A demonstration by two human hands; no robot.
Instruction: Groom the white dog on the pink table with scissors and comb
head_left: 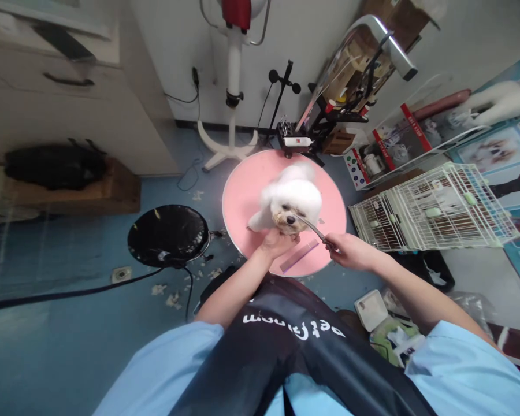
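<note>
A small white fluffy dog [292,196] stands on a round pink table [242,196], facing me. My left hand [277,241] is closed under the dog's chin, holding its muzzle. My right hand [349,251] grips a pair of scissors [312,228] whose blades point at the dog's face near the mouth. A pink comb [298,256] lies on the table's near edge between my hands. I wear a black apron over light blue sleeves.
A black round stool [168,234] stands to the left on the blue floor with fur clippings about it. A white wire cage [437,208] lies to the right. A dryer stand [233,86] and a cluttered shelf [351,75] stand behind the table.
</note>
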